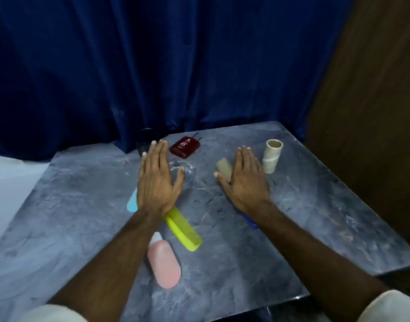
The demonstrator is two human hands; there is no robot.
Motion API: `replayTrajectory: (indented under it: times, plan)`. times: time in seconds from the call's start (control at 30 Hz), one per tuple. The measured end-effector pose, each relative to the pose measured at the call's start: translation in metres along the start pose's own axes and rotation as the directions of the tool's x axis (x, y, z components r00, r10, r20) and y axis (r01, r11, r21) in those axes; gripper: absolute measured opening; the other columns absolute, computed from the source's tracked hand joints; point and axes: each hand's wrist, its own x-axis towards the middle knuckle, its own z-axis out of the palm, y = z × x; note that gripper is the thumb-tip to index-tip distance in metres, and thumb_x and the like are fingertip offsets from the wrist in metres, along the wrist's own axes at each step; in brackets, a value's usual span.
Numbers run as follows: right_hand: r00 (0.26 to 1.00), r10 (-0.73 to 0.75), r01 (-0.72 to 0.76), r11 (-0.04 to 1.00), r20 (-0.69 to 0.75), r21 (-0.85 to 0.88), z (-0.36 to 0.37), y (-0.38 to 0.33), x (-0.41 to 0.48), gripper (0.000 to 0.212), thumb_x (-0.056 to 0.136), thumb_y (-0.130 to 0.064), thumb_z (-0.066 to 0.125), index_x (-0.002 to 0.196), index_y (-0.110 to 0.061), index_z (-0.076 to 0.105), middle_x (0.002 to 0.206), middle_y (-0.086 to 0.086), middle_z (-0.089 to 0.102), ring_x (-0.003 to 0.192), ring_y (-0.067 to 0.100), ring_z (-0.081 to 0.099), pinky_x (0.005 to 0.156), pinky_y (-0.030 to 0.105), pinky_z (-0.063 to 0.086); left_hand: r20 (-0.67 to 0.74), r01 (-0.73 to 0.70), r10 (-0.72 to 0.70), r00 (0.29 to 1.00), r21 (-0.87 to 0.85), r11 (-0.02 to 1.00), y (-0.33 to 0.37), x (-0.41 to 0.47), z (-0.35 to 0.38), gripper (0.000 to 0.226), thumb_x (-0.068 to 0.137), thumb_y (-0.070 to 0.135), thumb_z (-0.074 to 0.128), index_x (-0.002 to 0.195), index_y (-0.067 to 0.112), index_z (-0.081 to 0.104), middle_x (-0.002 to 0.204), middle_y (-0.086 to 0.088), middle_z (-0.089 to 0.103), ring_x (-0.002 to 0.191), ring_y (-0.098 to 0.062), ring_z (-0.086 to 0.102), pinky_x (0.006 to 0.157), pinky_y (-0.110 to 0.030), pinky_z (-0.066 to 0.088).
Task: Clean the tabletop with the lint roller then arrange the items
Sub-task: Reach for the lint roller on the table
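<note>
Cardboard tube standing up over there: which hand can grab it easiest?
Right. The cardboard tube stands upright just beside the right hand, near its fingertips. The left hand is farther off, with the tan block and the right hand in between.

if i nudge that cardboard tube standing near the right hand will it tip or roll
The cardboard tube stands upright on one open end and looks hollow, so it is probably light and tips easily. Once on its side, its round shape would likely roll across the smooth tabletop.

left hand [158, 182]: bare, no rings | right hand [245, 182]: bare | forearms: uncovered | white sleeves [389, 306]: pushed up, bottom corners of frame
</note>
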Motion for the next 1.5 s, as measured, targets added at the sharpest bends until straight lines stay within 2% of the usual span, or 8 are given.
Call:
replayTrajectory:
  times: [0.23,0.4,0.73,1.0,1.17,1.27,1.33,1.5]
  plan:
    - [0.997,0.061,-0.062,0.998,0.04,0.016,-0.008,0.018,-0.029,0.094,0.096,-0.067,0.027,0.159,0.003,0.023,0.166,0.022,0.027,0.156,0.035,0.023,0.126,0.047,0.022,0.073,-0.104,0.103,0.992,0.006,0.995,0.029,0.01,0.027,0.074,0.102,0.047,0.038,0.157,-0.002,0.04,0.163,-0.023,0.044,0.157,-0.034,0.033,0.132,-0.051,0.017]
    - [0.996,0.077,-0.076,0.997,0.039,-0.014,-0.013,0.029,-0.043,0.08,0.093,-0.059,0.04,0.142,0.004,0.048,0.135,0.023,0.055,0.128,0.04,0.051,0.11,0.05,0.043,0.068,-0.209,0.211,0.975,-0.031,0.977,0.053,0.019,0.045,0.064,0.103,0.043,0.043,0.149,-0.001,0.053,0.15,-0.022,0.059,0.148,-0.036,0.047,0.13,-0.05,0.021]
    - [0.998,0.037,-0.034,0.997,0.043,-0.069,-0.005,0.041,-0.057,0.042,0.085,-0.042,0.059,0.106,-0.007,0.066,0.1,0.013,0.063,0.096,0.033,0.058,0.091,0.045,0.046,0.26,-0.246,0.24,0.935,-0.01,0.969,0.069,0.047,0.067,0.065,0.099,0.047,0.036,0.142,0.008,0.063,0.135,-0.016,0.071,0.134,-0.031,0.061,0.131,-0.048,0.015]
    - [1.0,-0.001,0.005,0.993,0.03,-0.119,-0.007,0.053,-0.051,0.033,0.091,-0.036,0.056,0.109,-0.012,0.07,0.103,0.009,0.067,0.097,0.03,0.059,0.084,0.045,0.047,0.327,-0.175,0.207,0.922,-0.125,0.977,0.066,0.051,0.062,0.06,0.092,0.041,0.047,0.139,0.008,0.064,0.132,-0.014,0.072,0.128,-0.031,0.063,0.131,-0.045,0.015]
    - [0.994,-0.092,0.085,0.991,-0.057,-0.103,-0.023,0.069,-0.045,0.031,0.095,-0.031,0.063,0.119,-0.012,0.069,0.112,0.009,0.066,0.104,0.029,0.059,0.092,0.044,0.044,0.311,-0.037,0.138,0.94,-0.311,0.95,0.061,0.045,0.036,0.059,0.088,0.041,0.056,0.139,0.012,0.063,0.136,-0.009,0.066,0.127,-0.03,0.058,0.113,-0.042,0.042]
    - [0.982,-0.166,0.163,0.986,-0.096,-0.032,-0.042,0.077,-0.04,0.029,0.098,-0.031,0.058,0.12,-0.014,0.067,0.113,0.008,0.063,0.106,0.028,0.056,0.101,0.047,0.042,0.298,0.066,0.081,0.951,-0.453,0.889,0.052,0.035,0.011,0.056,0.085,0.041,0.066,0.138,0.023,0.065,0.134,0.002,0.063,0.126,-0.015,0.059,0.108,-0.032,0.046]
    - [0.971,-0.199,0.205,0.978,-0.129,0.035,-0.056,0.078,-0.037,0.027,0.098,-0.029,0.058,0.118,-0.014,0.066,0.112,0.008,0.061,0.105,0.027,0.054,0.102,0.051,0.043,0.311,0.167,0.02,0.95,-0.565,0.808,0.043,0.026,-0.003,0.048,0.085,0.041,0.073,0.131,0.029,0.07,0.128,0.006,0.063,0.122,-0.009,0.062,0.111,-0.036,0.05]
    - [0.94,-0.283,0.312,0.939,-0.189,0.146,-0.083,0.066,-0.033,0.029,0.099,-0.03,0.055,0.119,-0.013,0.066,0.117,0.009,0.058,0.106,0.026,0.054,0.095,0.044,0.044,0.466,0.482,-0.14,0.874,-0.791,0.378,0.04,0.002,-0.043,0.039,0.083,0.032,0.089,0.117,0.024,0.073,0.106,0.003,0.078,0.097,-0.023,0.079,0.088,-0.045,0.066]
